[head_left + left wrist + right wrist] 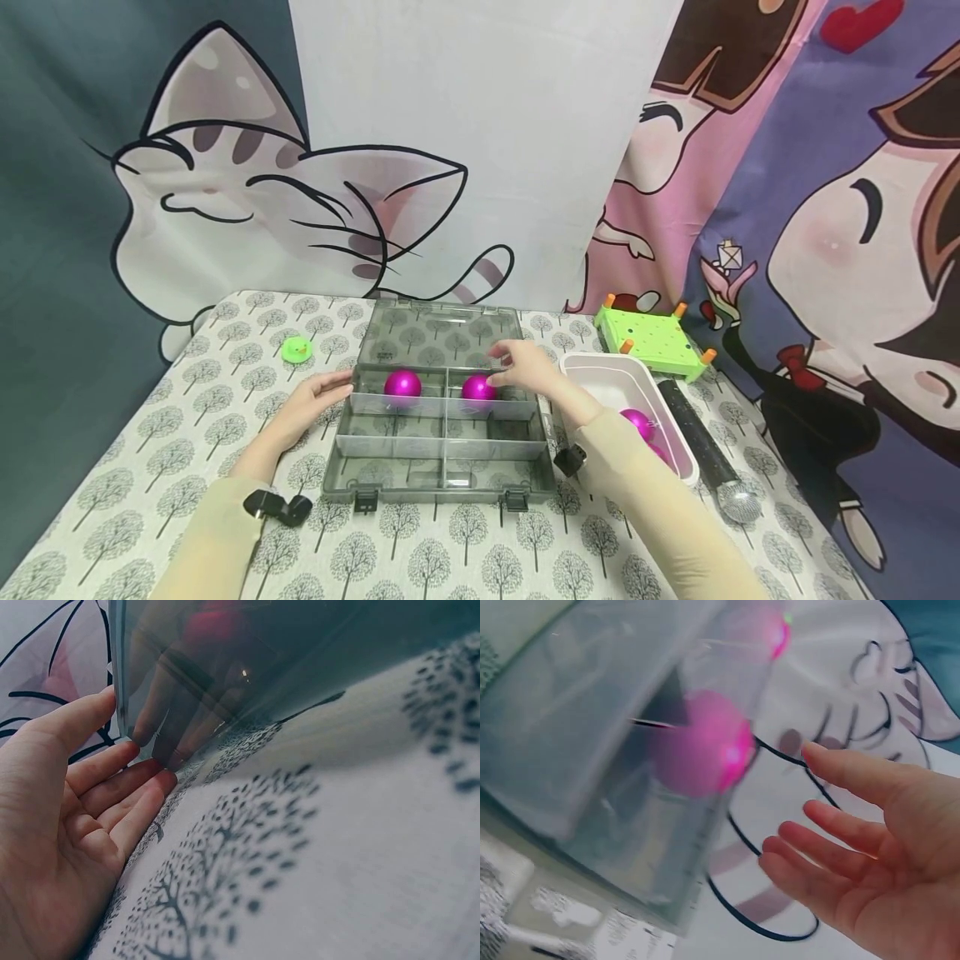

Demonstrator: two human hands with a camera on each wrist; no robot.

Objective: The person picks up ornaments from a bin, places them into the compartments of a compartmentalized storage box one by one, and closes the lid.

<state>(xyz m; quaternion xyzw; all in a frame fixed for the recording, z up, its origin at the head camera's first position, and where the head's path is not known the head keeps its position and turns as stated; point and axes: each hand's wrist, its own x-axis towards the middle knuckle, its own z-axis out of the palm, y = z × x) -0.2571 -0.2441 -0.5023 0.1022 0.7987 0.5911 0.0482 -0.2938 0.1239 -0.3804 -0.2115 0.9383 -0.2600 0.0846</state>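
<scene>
A translucent grey divider box [390, 471] lies with its lid [442, 333] folded back. In its back row sit two shiny magenta balls, the left ball [402, 384] and the right ball [477, 387], one on either side of a divider. My left hand [311, 406] rests its fingertips against the box's left side, as the left wrist view also shows. Above the back right compartment hovers my right hand [527, 367], fingers spread. In the right wrist view that hand [855, 847] is apart from the nearer magenta ball [705, 746] and holds nothing.
Right of the box stands a white bin [592, 367] with magenta balls, partly behind my right forearm. Beyond it are a black microphone [701, 442] and an upturned green toy table [652, 337] with orange legs. A small green duck toy [297, 349] sits at back left.
</scene>
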